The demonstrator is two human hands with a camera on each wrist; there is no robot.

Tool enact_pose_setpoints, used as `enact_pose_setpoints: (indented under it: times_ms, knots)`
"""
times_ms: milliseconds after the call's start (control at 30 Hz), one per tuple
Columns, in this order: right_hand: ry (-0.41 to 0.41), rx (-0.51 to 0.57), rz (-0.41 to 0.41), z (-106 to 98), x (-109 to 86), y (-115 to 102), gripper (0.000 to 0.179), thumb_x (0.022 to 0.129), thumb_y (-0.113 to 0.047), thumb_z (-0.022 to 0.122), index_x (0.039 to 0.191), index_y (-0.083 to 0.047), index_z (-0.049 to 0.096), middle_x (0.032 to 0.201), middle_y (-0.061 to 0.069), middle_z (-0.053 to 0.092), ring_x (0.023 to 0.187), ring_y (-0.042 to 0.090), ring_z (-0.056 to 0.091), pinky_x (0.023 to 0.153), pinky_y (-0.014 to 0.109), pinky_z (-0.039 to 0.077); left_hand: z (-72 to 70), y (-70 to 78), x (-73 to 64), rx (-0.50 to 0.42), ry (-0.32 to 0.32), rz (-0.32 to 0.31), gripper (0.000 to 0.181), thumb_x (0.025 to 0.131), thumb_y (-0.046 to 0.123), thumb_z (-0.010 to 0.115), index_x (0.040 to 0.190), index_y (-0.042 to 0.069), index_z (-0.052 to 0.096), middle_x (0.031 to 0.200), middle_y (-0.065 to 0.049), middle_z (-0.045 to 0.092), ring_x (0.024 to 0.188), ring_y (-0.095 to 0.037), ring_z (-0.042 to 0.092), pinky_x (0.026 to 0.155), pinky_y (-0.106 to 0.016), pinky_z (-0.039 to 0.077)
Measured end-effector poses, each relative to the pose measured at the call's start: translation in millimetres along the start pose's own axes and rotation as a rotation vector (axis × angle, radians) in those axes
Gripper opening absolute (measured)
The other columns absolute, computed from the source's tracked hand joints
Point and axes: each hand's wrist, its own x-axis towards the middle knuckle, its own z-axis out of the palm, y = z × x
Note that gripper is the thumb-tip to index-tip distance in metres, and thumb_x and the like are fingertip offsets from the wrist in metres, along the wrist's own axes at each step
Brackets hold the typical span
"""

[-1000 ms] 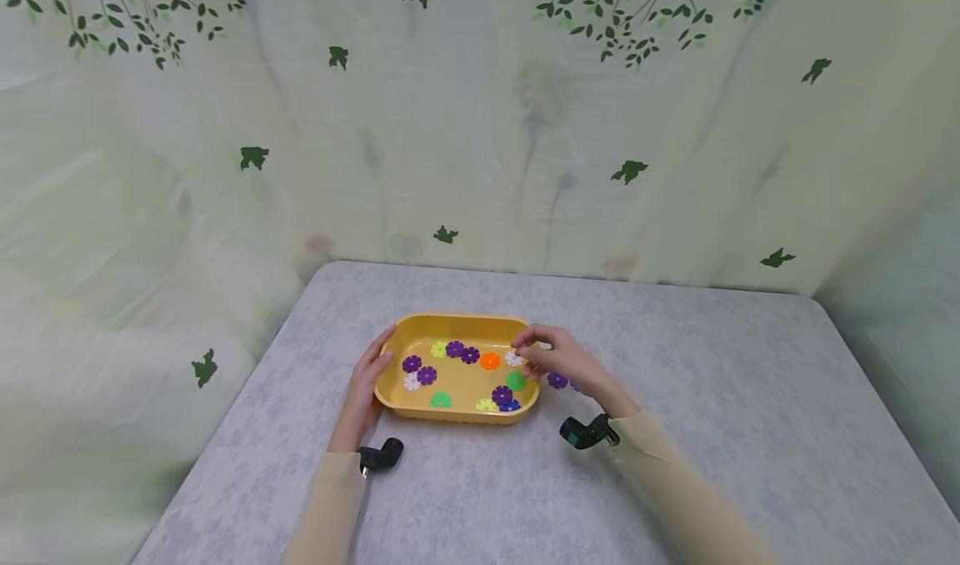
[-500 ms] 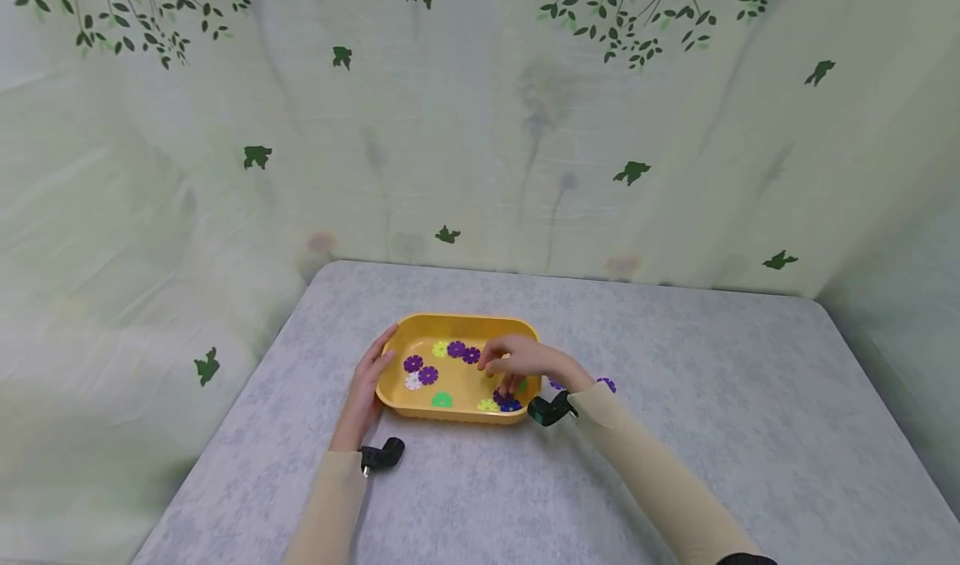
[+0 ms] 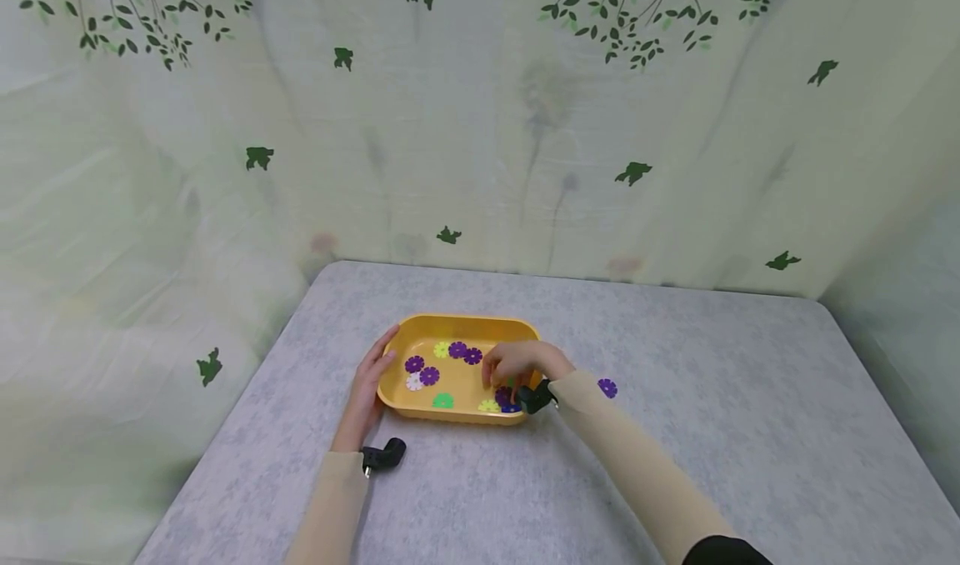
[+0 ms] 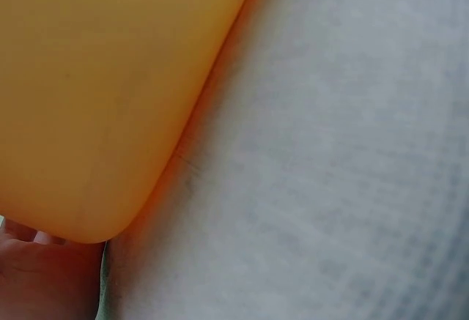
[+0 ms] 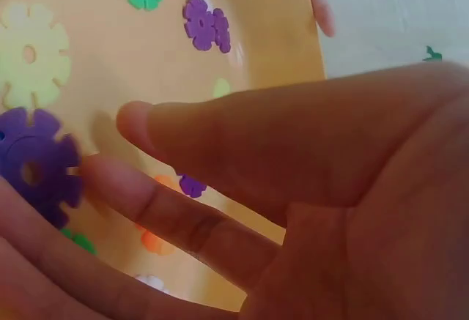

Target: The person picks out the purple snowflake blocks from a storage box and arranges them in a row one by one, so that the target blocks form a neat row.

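Observation:
My left hand (image 3: 366,388) holds the left end of the yellow tray (image 3: 465,325), thumb at the rim and fingers along the outer wall. Notched plastic discs in several colours lie in the tray, among them a white disc (image 3: 414,382) and a green disc (image 3: 443,401). My right hand (image 3: 523,360) reaches down into the tray's right end. In the right wrist view its thumb and index finger are apart, the index fingertip right at the edge of a purple disc (image 5: 55,160). A yellow disc (image 5: 53,64) lies beside that one. The hand partly covers an orange disc (image 5: 155,241).
A purple disc (image 3: 607,388) lies on the grey table (image 3: 712,432), right of the tray. Behind the table hangs a pale curtain (image 3: 480,148) with a leaf print. Each wrist wears a black camera, the left wrist camera (image 3: 384,455) just in front of the tray.
My right hand has moved left and down from the tray's right rim to the discs inside. A purple disc on the table at right has come into full view. The left hand stays put.

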Motion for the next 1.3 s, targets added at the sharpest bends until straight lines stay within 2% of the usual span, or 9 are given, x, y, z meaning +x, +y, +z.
enact_pose_setpoints:
  times_ms: [233,367,567,767,867,1000,1200,1300]
  knots:
    - [0.003,0.095,0.024,6.4,4.6,1.7,0.014,0.091,0.006,0.051,0.094,0.003,0.065,0.085,0.008,0.06,0.067,0.023,0.063,0.059,0.027,0.055,0.0,-0.2,-0.3,0.007,0.003,0.001,0.046,0.103,0.023,0.045,0.148,0.017,0.038,0.153,0.003,0.03,0.139,-0.014,0.026,0.112,-0.033,0.024]
    - [0.046,0.131,0.011,10.4,6.6,4.0,0.012,0.089,0.007,0.053,0.089,0.001,0.063,0.077,0.007,0.058,0.058,0.017,0.057,0.053,0.023,0.051,-0.5,-1.3,-0.4,0.005,-0.011,0.008,0.046,0.103,0.023,0.045,0.148,0.016,0.037,0.153,0.002,0.029,0.139,-0.016,0.025,0.113,-0.034,0.023]
    - [0.105,0.211,-0.113,10.1,1.7,6.8,0.008,0.091,0.001,0.053,0.093,-0.003,0.06,0.07,0.005,0.055,0.053,0.015,0.05,0.049,0.023,0.046,0.2,-2.0,-1.0,0.001,-0.01,0.005,0.047,0.103,0.023,0.045,0.148,0.016,0.037,0.153,0.001,0.029,0.138,-0.017,0.026,0.112,-0.035,0.024]
    - [0.198,0.319,-0.265,0.9,-16.0,14.9,0.012,0.094,-0.003,0.053,0.099,-0.001,0.063,0.075,0.007,0.059,0.057,0.017,0.054,0.059,0.037,0.053,0.6,-1.8,-1.0,0.008,-0.007,0.012,0.048,0.103,0.023,0.045,0.149,0.015,0.036,0.154,-0.001,0.027,0.14,-0.018,0.024,0.113,-0.036,0.022]
    - [0.24,0.388,-0.301,-5.5,-27.6,23.9,0.013,0.096,-0.006,0.053,0.104,0.002,0.061,0.08,0.008,0.06,0.061,0.017,0.057,0.065,0.041,0.055,0.7,-1.3,-1.5,0.008,-0.011,0.014,0.048,0.103,0.024,0.045,0.149,0.015,0.036,0.154,0.0,0.027,0.14,-0.018,0.024,0.113,-0.036,0.022]
    - [0.297,0.473,-0.301,-13.6,-44.4,42.9,0.019,0.097,-0.009,0.054,0.11,0.004,0.056,0.087,0.011,0.059,0.066,0.018,0.059,0.068,0.038,0.056,0.6,-1.2,-2.2,-0.008,-0.017,0.015,0.047,0.103,0.022,0.044,0.149,0.015,0.036,0.154,0.0,0.028,0.139,-0.017,0.025,0.113,-0.035,0.023]
    - [0.422,0.547,-0.245,-17.8,-70.6,86.1,0.021,0.098,-0.011,0.052,0.113,0.004,0.055,0.089,0.013,0.059,0.069,0.022,0.058,0.072,0.042,0.055,0.9,-0.2,-1.3,-0.008,-0.018,0.013,0.047,0.103,0.021,0.043,0.149,0.015,0.036,0.154,0.0,0.028,0.138,-0.017,0.026,0.113,-0.035,0.023]
    - [0.476,0.58,-0.199,-15.9,-83.9,110.3,0.021,0.099,-0.011,0.051,0.113,0.005,0.054,0.087,0.012,0.057,0.07,0.02,0.057,0.07,0.037,0.055,0.2,0.3,-1.4,0.003,-0.015,0.012,0.047,0.103,0.022,0.043,0.149,0.015,0.036,0.154,0.001,0.028,0.138,-0.016,0.025,0.112,-0.035,0.023]
